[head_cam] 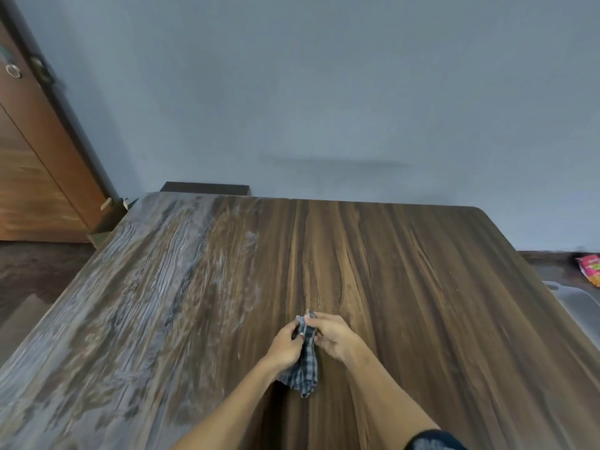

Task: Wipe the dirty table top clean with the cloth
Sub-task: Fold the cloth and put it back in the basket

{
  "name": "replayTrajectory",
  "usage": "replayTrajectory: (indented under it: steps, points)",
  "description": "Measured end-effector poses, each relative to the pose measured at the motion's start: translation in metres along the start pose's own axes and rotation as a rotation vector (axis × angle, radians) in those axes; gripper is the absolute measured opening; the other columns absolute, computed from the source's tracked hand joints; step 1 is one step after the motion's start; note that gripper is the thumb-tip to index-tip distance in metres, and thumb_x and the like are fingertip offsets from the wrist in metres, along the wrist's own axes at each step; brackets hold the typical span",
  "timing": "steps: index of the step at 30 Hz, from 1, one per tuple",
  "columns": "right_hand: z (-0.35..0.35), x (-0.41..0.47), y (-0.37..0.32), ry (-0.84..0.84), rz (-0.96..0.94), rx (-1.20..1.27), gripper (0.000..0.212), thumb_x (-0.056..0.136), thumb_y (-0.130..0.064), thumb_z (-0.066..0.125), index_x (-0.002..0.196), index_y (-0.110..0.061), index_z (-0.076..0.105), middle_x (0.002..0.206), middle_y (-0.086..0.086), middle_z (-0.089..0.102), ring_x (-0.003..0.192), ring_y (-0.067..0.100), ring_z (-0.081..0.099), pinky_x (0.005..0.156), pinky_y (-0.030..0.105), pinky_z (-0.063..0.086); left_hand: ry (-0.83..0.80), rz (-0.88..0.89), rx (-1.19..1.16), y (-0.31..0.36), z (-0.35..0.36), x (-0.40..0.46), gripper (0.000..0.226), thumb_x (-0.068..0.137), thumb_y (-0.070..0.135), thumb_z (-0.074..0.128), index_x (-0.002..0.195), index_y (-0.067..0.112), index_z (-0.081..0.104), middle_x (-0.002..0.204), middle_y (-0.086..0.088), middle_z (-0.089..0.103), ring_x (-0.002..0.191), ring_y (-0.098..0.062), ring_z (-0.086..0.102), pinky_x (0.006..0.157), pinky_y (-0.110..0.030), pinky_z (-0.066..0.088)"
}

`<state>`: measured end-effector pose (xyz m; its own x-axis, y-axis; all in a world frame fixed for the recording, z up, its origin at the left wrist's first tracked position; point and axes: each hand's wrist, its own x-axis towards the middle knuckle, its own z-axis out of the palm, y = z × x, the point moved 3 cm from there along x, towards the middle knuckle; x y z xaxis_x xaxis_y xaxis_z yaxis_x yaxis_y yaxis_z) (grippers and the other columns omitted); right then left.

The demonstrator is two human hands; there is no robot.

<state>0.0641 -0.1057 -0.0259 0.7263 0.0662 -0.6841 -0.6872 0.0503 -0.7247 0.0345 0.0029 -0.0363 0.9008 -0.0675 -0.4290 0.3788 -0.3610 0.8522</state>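
A dark wooden table top [406, 287] fills the lower view. Its left half is covered with a whitish dusty film [136, 303]; the right half shows plain dark grain. A grey checked cloth [306, 368] hangs bunched between both hands above the middle of the table. My left hand [285, 344] grips the cloth from the left, and my right hand [332, 334] pinches its upper end from the right. The cloth's lower end dangles just over the wood.
A grey wall stands behind the table. A wooden door [35, 164] is at the far left, and a dark box [206, 187] sits behind the table's far edge. A pink packet [589, 269] and a pale container [574, 303] lie beyond the right edge.
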Motion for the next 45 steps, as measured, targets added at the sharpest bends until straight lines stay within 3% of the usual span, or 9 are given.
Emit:
replayTrajectory:
  steps: [4,6,10,15,21,26,29,33,45]
  points:
    - [0.013,-0.007,-0.067,-0.108,-0.167,-0.115,0.026,0.096,-0.006,0.046,0.119,-0.008,0.057,0.093,0.008,0.064,0.074,0.015,0.059,0.063,0.024,0.045,0.104,0.067,-0.166,0.05,-0.028,0.013,0.031,0.096,0.007,0.043,0.127,0.008,0.044,0.117,-0.006,0.056,0.1,-0.014,0.054,0.07,-0.013,0.048]
    - [0.016,-0.015,-0.112,-0.184,-0.279,-0.107,0.029,0.097,-0.003,0.04,0.122,-0.004,0.054,0.095,0.009,0.063,0.081,0.019,0.06,0.075,0.031,0.05,0.189,0.192,-0.2,0.09,-0.05,0.022,0.036,0.093,0.009,0.051,0.127,0.003,0.045,0.122,-0.009,0.054,0.102,-0.015,0.052,0.071,-0.011,0.047]
    - [0.017,-0.043,-0.212,-0.282,-0.484,-0.086,0.033,0.099,-0.002,0.034,0.129,-0.002,0.046,0.116,0.017,0.056,0.106,0.029,0.052,0.1,0.044,0.042,0.247,0.335,-0.233,0.175,-0.093,0.032,0.048,0.081,0.028,0.068,0.119,0.003,0.052,0.119,-0.011,0.061,0.099,-0.018,0.06,0.079,-0.025,0.05]
    - [0.023,-0.107,-0.316,-0.351,-0.734,-0.03,0.034,0.1,-0.004,0.032,0.131,-0.009,0.045,0.102,0.009,0.057,0.091,0.023,0.054,0.089,0.042,0.045,0.107,0.458,-0.273,0.291,-0.132,0.004,0.034,0.085,0.028,0.065,0.11,0.006,0.058,0.11,-0.01,0.064,0.09,-0.019,0.062,0.069,-0.023,0.049]
    - [0.019,-0.171,-0.393,-0.35,-0.972,0.058,0.026,0.099,-0.008,0.038,0.117,-0.015,0.055,0.101,0.006,0.061,0.085,0.021,0.059,0.077,0.036,0.054,0.204,0.656,-0.256,0.387,-0.171,-0.034,0.039,0.081,0.025,0.07,0.113,0.007,0.059,0.11,-0.008,0.065,0.096,-0.022,0.063,0.077,-0.031,0.051]
    - [0.017,-0.193,-0.417,-0.308,-1.034,0.187,0.022,0.093,-0.01,0.054,0.114,-0.016,0.058,0.096,0.007,0.065,0.081,0.018,0.061,0.073,0.033,0.056,0.257,0.715,-0.355,0.415,-0.175,-0.045,0.04,0.081,0.029,0.07,0.114,0.009,0.059,0.107,-0.004,0.066,0.095,-0.019,0.064,0.072,-0.029,0.052]
    - [0.017,-0.194,-0.415,-0.31,-1.011,0.116,0.036,0.09,-0.018,0.059,0.124,-0.008,0.053,0.098,0.005,0.065,0.085,0.017,0.063,0.077,0.032,0.055,0.262,0.743,-0.446,0.421,-0.173,-0.05,0.034,0.083,0.027,0.068,0.111,0.01,0.058,0.096,0.0,0.067,0.085,-0.015,0.065,0.065,-0.027,0.052]
    - [0.016,-0.19,-0.406,-0.369,-0.997,0.037,0.039,0.09,-0.02,0.06,0.124,-0.002,0.055,0.099,0.005,0.067,0.083,0.012,0.067,0.065,0.022,0.055,0.276,0.765,-0.483,0.422,-0.175,-0.052,0.032,0.083,0.027,0.068,0.11,0.012,0.059,0.093,0.001,0.067,0.083,-0.013,0.065,0.068,-0.029,0.053]
    - [0.014,-0.19,-0.406,-0.368,-1.029,0.104,0.029,0.091,-0.011,0.057,0.119,-0.002,0.058,0.097,0.004,0.067,0.085,0.013,0.065,0.074,0.026,0.054,0.292,0.791,-0.439,0.427,-0.176,-0.052,0.03,0.083,0.028,0.068,0.107,0.012,0.06,0.098,-0.003,0.067,0.087,-0.017,0.065,0.07,-0.027,0.052]
